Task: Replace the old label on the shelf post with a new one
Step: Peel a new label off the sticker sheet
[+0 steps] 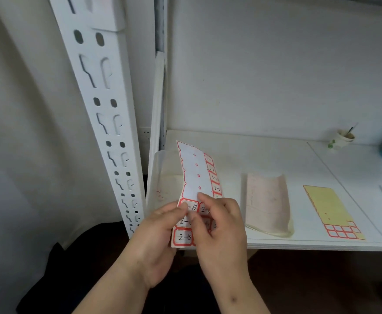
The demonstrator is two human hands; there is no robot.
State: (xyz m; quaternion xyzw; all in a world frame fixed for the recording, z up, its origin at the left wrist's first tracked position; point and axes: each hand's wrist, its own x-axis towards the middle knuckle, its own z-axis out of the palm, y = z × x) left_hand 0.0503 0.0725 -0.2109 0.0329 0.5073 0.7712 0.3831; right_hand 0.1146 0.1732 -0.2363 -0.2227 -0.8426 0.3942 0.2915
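Glossy paper label sheet [193,175] (matt metal post [108,114])

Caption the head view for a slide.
Both hands hold a red-bordered label sheet beside the white shelf post.

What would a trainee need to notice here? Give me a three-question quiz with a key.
1. True or false: both hands hold the red-bordered label sheet.
2. Which lies flat on the white shelf at the right? A) the yellow label sheet B) scissors C) a tape roll
3. Fill in: the left hand holds the sheet's ____ end.

Key: 1 true, the right hand fingers pinch the handwritten labels. 2 A. 3 lower.
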